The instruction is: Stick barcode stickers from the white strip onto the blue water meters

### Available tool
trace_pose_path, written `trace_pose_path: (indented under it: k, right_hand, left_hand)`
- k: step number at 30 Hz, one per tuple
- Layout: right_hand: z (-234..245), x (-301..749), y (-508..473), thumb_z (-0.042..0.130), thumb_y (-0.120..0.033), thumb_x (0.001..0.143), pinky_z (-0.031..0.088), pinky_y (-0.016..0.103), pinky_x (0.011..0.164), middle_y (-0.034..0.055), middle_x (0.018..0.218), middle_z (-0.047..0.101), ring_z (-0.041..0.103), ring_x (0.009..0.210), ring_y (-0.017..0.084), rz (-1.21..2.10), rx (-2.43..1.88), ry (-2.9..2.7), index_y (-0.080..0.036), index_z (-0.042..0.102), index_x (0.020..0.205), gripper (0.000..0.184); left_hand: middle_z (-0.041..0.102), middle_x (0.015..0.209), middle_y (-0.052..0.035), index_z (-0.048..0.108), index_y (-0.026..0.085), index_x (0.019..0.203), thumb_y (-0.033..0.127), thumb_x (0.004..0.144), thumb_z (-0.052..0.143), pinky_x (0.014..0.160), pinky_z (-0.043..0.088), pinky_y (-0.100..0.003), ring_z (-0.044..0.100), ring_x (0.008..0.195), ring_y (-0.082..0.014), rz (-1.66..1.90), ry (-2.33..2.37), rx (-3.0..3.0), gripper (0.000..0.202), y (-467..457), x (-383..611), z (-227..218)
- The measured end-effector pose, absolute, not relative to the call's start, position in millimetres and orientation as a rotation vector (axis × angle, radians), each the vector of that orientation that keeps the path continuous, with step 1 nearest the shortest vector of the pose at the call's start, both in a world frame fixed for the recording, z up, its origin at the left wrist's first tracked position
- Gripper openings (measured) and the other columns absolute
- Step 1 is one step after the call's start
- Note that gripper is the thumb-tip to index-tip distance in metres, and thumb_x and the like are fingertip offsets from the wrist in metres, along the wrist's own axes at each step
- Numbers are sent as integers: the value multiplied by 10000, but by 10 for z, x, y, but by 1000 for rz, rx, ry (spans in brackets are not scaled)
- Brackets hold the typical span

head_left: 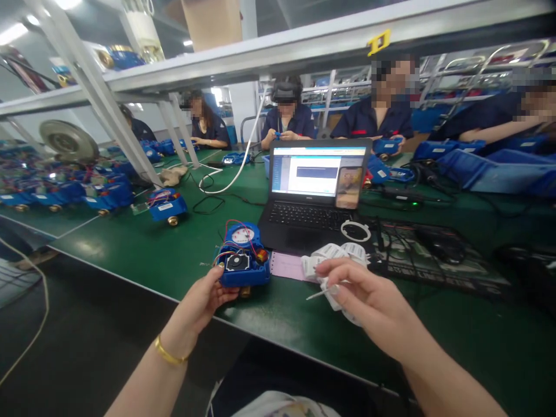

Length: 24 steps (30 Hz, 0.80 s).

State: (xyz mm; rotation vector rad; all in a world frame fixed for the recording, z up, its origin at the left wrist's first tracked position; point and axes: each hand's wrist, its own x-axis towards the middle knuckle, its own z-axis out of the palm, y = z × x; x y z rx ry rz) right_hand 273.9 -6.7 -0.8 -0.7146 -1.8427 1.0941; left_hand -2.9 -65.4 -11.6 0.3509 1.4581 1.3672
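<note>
At the near table edge my left hand [212, 298] is closed on the left side of a blue water meter [245, 277]. Its housing is open, showing a black module, red and black wires and a round white dial on the raised blue part behind. A brass fitting [245, 291] pokes out underneath. To the right, my right hand [360, 289] pinches a thin white strip [319, 293] between thumb and fingers; its kind is unclear. Just behind those fingers lies a loose roll of white printed labels [332, 253], partly hidden by the hand. A pink paper [286, 266] sits between meter and labels.
A laptop [304, 217] with a phone [348, 187] against its screen stands behind. A white ring [355, 231] and a mouse [439, 243] are rightward. Another blue meter [167, 207] stands left, with several more beyond. Co-workers sit opposite; a metal shelf [278, 49] crosses overhead.
</note>
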Motion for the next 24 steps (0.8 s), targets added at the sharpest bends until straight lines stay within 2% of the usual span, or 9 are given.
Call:
trace_pose_path:
  k: [5,11,16,24]
  right_hand:
    - [-121,2323,-147,499,-222,873,505,335,813,101,1114,581,557,1045,217,998,-692,-1871,-186,586,794,122]
    - [-202,2068,-132,502,-155,830,378,434,1007,134,1305,487,477,1200,241,998,-734,-1864,-174,585,792,93]
    - [-157,2000,-127,525,-122,812,369,407,1022,151,1349,439,462,1223,232,957,-749,-1869,-166,585,776,82]
    - [-93,1877,-113,567,-80,787,387,416,1013,167,1321,454,495,1182,260,918,-839,-1827,-143,605,757,79]
  left_hand:
    - [594,700,-110,536,73,892,191,911,437,550,532,-251,595,584,-178,1420,1402,254,155,-709,149,-131]
    - [575,761,-39,505,149,950,210,890,473,563,522,-226,563,576,-129,1524,1335,181,91,-852,493,-129]
    - [577,825,-69,520,129,1053,277,910,436,529,510,-220,539,569,-132,1513,1257,125,222,-838,578,-41]
    - [594,871,-65,549,149,1037,275,921,420,523,512,-220,540,581,-134,1557,1208,101,215,-787,636,34]
